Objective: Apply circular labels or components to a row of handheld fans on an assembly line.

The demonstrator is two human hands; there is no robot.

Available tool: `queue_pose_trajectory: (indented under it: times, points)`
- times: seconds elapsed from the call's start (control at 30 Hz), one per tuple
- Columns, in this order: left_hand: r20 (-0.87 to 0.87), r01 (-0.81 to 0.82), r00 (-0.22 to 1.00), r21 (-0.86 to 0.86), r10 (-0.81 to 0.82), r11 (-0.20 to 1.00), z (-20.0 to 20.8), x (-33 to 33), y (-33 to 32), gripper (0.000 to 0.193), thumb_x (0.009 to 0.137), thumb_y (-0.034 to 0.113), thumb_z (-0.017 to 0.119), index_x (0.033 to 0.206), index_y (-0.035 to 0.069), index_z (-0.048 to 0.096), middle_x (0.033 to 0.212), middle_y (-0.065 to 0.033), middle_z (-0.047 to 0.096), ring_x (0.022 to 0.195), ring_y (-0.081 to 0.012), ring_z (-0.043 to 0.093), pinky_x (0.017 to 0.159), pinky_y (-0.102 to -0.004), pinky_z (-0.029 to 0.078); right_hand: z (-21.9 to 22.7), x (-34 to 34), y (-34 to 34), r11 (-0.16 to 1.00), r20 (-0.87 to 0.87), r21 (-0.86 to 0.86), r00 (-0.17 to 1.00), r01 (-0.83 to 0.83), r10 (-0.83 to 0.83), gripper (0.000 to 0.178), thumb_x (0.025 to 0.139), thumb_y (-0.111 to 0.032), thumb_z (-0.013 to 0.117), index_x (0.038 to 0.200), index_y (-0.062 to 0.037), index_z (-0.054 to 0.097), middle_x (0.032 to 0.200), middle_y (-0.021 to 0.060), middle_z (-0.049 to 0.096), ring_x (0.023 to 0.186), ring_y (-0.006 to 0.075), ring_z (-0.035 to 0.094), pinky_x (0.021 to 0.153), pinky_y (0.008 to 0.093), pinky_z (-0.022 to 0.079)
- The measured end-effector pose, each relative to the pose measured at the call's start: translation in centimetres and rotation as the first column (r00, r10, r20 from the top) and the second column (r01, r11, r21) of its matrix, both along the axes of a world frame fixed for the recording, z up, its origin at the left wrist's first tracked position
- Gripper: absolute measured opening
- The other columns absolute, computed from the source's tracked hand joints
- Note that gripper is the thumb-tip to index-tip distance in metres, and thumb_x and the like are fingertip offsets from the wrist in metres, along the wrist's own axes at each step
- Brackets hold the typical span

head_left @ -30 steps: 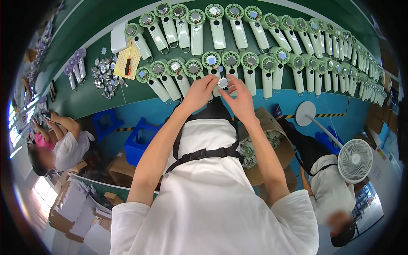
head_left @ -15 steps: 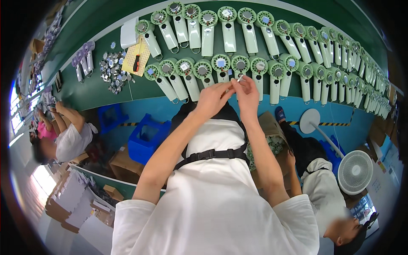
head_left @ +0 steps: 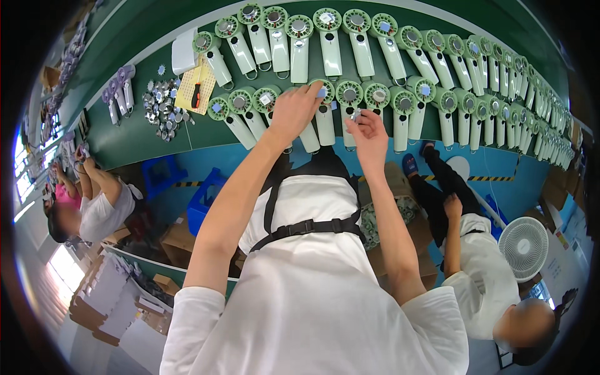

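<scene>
My left hand point(head_left: 295, 111) reaches over the near row of pale green handheld fans, hiding one fan's head. Its fingertips are pressed together at the green rim of the neighbouring fan point(head_left: 325, 120), beside a small blue square point(head_left: 322, 92) on that fan's hub. What those fingertips pinch, if anything, is too small to make out. My right hand point(head_left: 370, 134) is closed, holding a small silver metal cap point(head_left: 356, 115) between thumb and fingers. It is just below another fan point(head_left: 349, 94) with a round grey disc at its centre.
A second row of fans point(head_left: 329, 50) stands behind. At the left lie a pile of silver caps point(head_left: 164, 112), a red-and-black screwdriver point(head_left: 196, 94) on a yellow sheet point(head_left: 186, 87), and purple fans point(head_left: 119, 94). A co-worker point(head_left: 481, 262) sits at right near a white floor fan point(head_left: 522, 250).
My hands have come apart: the left has moved left and forward onto a fan head, the right stays nearby with the silver cap. The co-worker at right has shifted.
</scene>
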State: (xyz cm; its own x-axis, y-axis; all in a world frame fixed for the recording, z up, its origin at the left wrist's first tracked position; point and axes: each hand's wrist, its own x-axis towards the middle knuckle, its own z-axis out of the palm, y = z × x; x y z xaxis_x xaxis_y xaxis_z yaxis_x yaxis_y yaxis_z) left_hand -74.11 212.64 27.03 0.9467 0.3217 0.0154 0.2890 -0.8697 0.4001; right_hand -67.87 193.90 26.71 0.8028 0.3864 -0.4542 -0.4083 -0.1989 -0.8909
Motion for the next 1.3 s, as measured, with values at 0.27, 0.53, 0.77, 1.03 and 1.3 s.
queue_pose_trajectory:
  times: [0.27, 0.53, 0.77, 1.03, 1.3]
  points:
    - [-0.049, 0.008, 0.999, -0.166, -0.017, 0.986, 0.4, 0.6, 0.1, 0.032, 0.081, 0.015, 0.072, 0.103, 0.005, 0.052, 0.085, -0.0105, 0.065, 0.083, -0.0301, 0.065, 0.074, -0.0407, 0.051, -0.2, -0.6, 0.6, 0.999, 0.002, 0.013, 1.000, -0.029, 0.029, 0.041, 0.083, -0.009, 0.076, 0.117, -0.0006, 0.055, 0.095, 0.0053, 0.064, 0.079, 0.0098, 0.062, 0.069, 0.0233, 0.049]
    - [-0.001, -0.056, 0.998, -0.088, 0.056, 0.995, 0.7, -0.1, -0.2, 0.032, 0.081, 0.021, 0.073, 0.103, 0.006, 0.055, 0.085, -0.0105, 0.066, 0.081, -0.0302, 0.064, 0.073, -0.0405, 0.049, -0.1, -0.2, 1.7, 0.997, 0.068, 0.000, 0.995, -0.073, 0.073, 0.050, 0.082, -0.015, 0.077, 0.124, 0.0006, 0.055, 0.095, 0.0071, 0.064, 0.077, 0.0113, 0.063, 0.069, 0.0257, 0.051]
    - [0.000, -0.081, 0.997, 0.087, 0.081, 0.993, 0.2, -0.1, -1.2, 0.033, 0.081, 0.027, 0.074, 0.103, 0.005, 0.061, 0.085, -0.0114, 0.068, 0.077, -0.0300, 0.065, 0.071, -0.0388, 0.049, 0.2, 0.1, 1.7, 0.974, 0.062, -0.111, 0.977, -0.196, 0.204, 0.048, 0.083, -0.020, 0.076, 0.121, 0.0023, 0.058, 0.094, 0.0071, 0.064, 0.076, 0.0120, 0.064, 0.067, 0.0262, 0.051]
    - [-0.147, -0.039, 0.987, 0.172, 0.065, 0.984, 0.4, 1.6, -1.0, 0.029, 0.079, 0.027, 0.075, 0.087, 0.004, 0.059, 0.073, -0.0095, 0.066, 0.068, -0.0271, 0.066, 0.070, -0.0362, 0.050, -0.3, -0.5, 0.8, 0.972, 0.065, -0.123, 0.975, -0.202, 0.211, 0.047, 0.084, -0.020, 0.076, 0.121, 0.0012, 0.058, 0.094, 0.0069, 0.064, 0.075, 0.0121, 0.064, 0.066, 0.0263, 0.050]
    - [-0.184, -0.029, 0.982, 0.085, 0.044, 0.996, 0.4, 2.1, -0.3, 0.031, 0.078, 0.027, 0.075, 0.087, 0.003, 0.058, 0.069, -0.0125, 0.066, 0.066, -0.0287, 0.066, 0.068, -0.0363, 0.049, -0.1, -0.6, 0.4, 0.972, 0.036, -0.109, 0.976, -0.208, 0.213, 0.046, 0.083, -0.017, 0.076, 0.122, 0.0008, 0.058, 0.094, 0.0067, 0.063, 0.075, 0.0123, 0.064, 0.066, 0.0259, 0.050]
